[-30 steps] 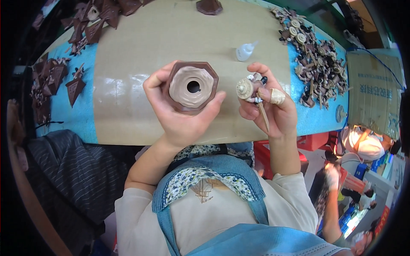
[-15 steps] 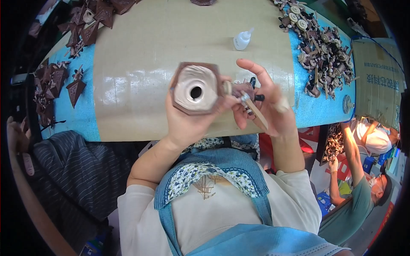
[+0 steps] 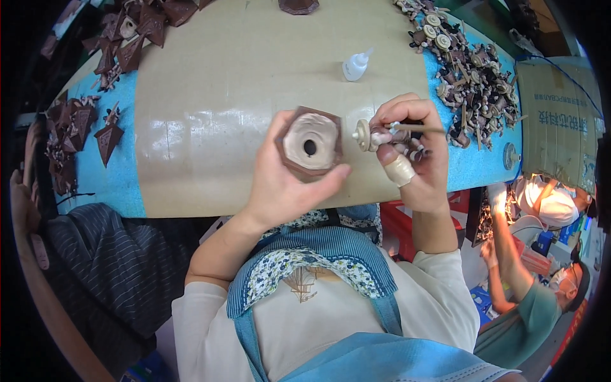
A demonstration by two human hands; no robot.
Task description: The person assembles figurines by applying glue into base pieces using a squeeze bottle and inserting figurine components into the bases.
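Note:
My left hand (image 3: 270, 184) is wrapped round a brown hexagonal base (image 3: 337, 148), its cream hollow side facing up with a dark round hole in the middle. In my right hand (image 3: 428, 184) a small painted figurine (image 3: 382, 137) is pinched between thumb and fingers. The figurine's round cream disc (image 3: 363, 135) points left toward the brown base, with a gap between them. A thin brown stick (image 3: 420, 128) sticks out from the figurine to the right. A pale wrap (image 3: 400, 170) covers part of my right thumb.
A white dropper bottle (image 3: 355, 66) stands beyond my hands. Figurines (image 3: 474, 89) are heaped at the right, brown pointed pieces (image 3: 79, 127) at the left. Another brown base (image 3: 298, 6) lies at the far edge. A cardboard box (image 3: 559, 121) and co-workers (image 3: 534, 312) are beside the table.
The figurine has come away from the fingers of my left hand and been turned, so its disc faces left. The brown base has shifted slightly right, and my right fingers have closed.

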